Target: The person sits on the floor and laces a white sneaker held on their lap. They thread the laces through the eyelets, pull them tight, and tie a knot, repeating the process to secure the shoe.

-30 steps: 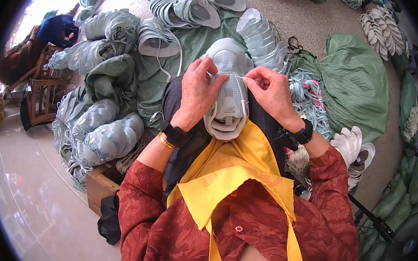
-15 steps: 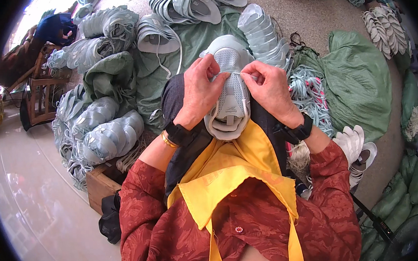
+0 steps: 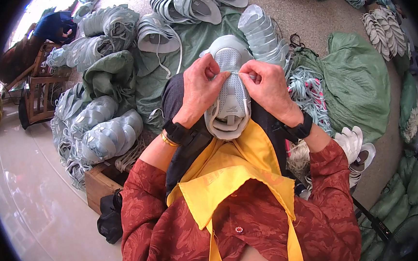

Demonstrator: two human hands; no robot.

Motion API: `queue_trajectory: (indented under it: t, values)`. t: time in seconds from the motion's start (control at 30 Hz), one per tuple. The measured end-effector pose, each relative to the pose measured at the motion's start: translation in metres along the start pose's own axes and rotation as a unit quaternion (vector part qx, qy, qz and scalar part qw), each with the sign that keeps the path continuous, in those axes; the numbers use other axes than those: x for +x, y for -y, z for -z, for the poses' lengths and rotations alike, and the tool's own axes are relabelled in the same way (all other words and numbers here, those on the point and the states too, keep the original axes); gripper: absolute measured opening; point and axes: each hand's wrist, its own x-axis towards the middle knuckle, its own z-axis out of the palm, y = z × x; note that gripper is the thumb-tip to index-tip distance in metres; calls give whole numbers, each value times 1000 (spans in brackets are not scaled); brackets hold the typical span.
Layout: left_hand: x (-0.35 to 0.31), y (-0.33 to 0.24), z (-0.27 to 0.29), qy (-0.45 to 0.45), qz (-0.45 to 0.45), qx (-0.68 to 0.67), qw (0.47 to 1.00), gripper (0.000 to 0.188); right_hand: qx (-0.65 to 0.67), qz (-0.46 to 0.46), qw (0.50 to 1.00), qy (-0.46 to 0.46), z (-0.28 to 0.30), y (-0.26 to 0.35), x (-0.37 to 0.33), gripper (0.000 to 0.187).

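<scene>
A light grey shoe upper point(image 3: 229, 97) rests on my lap, toe pointing away from me and heel opening toward me. A pale shoelace point(image 3: 234, 72) runs across its front below the toe. My left hand point(image 3: 202, 85) pinches the lace at the left side with thumb and forefinger. At the right side my right hand point(image 3: 266, 85) pinches the other part of it, fingers curled in. The lace stretches between the two pinches, lying close over the mesh tongue. Under the shoe's heel lies the yellow apron point(image 3: 235, 165) I wear.
Stacked pale shoe uppers point(image 3: 110, 137) lie at the left beside a wooden box point(image 3: 96, 187). More stacked uppers point(image 3: 263, 37) sit ahead on a green sheet point(image 3: 148, 86). At the right are a bundle of light blue laces point(image 3: 308, 87) and a green sack point(image 3: 356, 86).
My right hand has shifted slightly left, closer to my left hand. The left hand and the shoe upper stay nearly in place.
</scene>
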Motion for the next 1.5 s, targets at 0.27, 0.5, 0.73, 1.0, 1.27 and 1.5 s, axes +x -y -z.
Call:
queue_trajectory:
  t: [0.27, 0.5, 0.73, 1.0, 1.27, 1.5]
  values:
    - [-1, 3, 1, 3, -1, -16, 1000, 31, 17, -31, 999, 16, 0, -3, 4, 7]
    - [-1, 4, 0, 0, -4, -27, 1000, 29, 94, -59, 994, 21, -13, -12, 9, 9]
    - [-4, 6, 7, 11, -16, -21, 1000, 21, 34, 14, 999, 4, -6, -2, 5, 7]
    - [-5, 7, 14, 39, -4, -36, 999, 15, -34, 52, 998, 20, -16, -5, 9, 9]
    - [-6, 10, 12, 37, -3, -52, 998, 13, -75, 98, 989, 83, -3, 6, 15, 8]
    - [-4, 10, 9, 47, -27, -57, 997, 10, -67, 101, 989, 86, -13, -2, 22, 9]
